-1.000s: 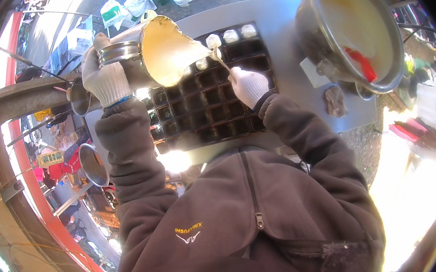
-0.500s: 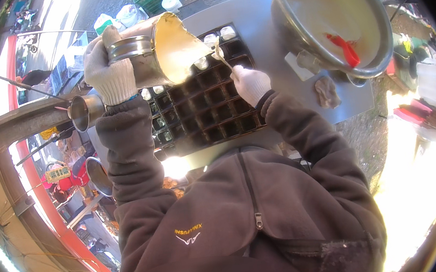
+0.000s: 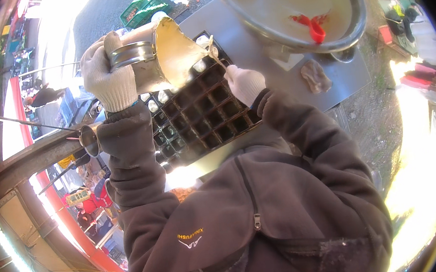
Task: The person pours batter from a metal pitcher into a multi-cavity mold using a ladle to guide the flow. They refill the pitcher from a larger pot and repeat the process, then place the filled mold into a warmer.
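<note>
My left hand (image 3: 108, 73), in a white knit glove, grips the metal handle of a pitcher (image 3: 142, 75). The pitcher is tipped on its side, its mouth to the right, and pale batter (image 3: 180, 52) coats the lip. My right hand (image 3: 245, 83), also gloved, is closed round a thin stick (image 3: 217, 59) whose batter-smeared tip is just off the pitcher's lip. Beneath both lies a dark mould pan (image 3: 199, 109) with rows of square wells. Some wells along its far and left sides hold white batter; those in the middle look dark.
A big steel bowl (image 3: 360, 20) of pale batter with a red utensil (image 3: 316, 30) stands at the far right. A crumpled cloth (image 3: 316, 76) lies on the metal table (image 3: 348, 88). A small metal cup (image 3: 90, 140) is left of my sleeve. Beyond the table is a green crate (image 3: 143, 8).
The view has turned, so the bowl and pan appear shifted and tilted. The pitcher stays tipped in my left hand, and the stick stays by its lip.
</note>
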Motion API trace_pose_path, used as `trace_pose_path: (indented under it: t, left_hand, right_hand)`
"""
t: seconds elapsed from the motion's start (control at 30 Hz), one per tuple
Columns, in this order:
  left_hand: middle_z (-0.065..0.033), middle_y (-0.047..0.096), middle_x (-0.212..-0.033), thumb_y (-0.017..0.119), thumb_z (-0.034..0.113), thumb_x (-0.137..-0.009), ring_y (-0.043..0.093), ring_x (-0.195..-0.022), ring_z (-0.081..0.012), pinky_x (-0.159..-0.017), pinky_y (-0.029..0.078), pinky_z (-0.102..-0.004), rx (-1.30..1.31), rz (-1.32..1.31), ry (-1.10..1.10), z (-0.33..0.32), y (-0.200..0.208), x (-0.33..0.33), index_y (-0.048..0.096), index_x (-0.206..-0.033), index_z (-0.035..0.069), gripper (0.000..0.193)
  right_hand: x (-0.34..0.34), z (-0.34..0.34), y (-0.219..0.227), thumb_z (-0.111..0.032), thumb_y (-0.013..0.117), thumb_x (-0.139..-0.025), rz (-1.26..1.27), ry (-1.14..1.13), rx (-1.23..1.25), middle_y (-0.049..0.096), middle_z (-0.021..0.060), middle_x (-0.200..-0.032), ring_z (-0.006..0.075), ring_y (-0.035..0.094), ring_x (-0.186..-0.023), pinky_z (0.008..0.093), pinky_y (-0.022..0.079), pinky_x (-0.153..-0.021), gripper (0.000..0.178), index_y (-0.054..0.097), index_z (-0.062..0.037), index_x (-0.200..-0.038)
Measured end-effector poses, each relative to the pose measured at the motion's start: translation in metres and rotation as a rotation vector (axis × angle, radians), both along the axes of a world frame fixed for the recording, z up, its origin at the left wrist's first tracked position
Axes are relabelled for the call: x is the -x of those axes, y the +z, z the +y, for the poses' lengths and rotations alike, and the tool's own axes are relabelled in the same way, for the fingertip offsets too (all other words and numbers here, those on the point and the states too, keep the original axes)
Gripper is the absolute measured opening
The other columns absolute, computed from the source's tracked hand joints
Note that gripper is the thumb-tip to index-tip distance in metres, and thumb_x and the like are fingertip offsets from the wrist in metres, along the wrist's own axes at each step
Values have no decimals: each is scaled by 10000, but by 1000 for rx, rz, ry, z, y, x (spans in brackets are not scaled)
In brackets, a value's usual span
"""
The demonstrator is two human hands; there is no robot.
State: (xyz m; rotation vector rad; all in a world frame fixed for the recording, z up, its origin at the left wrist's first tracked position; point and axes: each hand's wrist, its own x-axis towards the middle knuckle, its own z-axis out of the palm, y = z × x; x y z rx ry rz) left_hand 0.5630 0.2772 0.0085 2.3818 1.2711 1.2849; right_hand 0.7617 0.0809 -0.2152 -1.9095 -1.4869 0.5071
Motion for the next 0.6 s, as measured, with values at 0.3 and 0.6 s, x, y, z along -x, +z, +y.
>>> trace_pose_path:
  t: [0.3,0.6]
  left_hand:
    - [-178,815,-1222,779,40,-1009,781,-1107,-244,-973,605,-344,-94,151,-164,-25,9,-44,858,-1161,-42,190]
    - [-125,812,-948,917,130,-924,796,-985,-312,-912,611,-447,-406,332,-88,-54,19,-52,842,-881,3,154]
  right_hand:
    - [0,-44,2,-259,622,-1123,125,29,139,737,217,-796,467,736,-750,581,558,-691,208,667,-69,-1051]
    - [12,-62,-2,-257,683,-1116,201,70,-128,719,186,-748,428,728,-668,527,576,-620,182,659,-97,-1032]
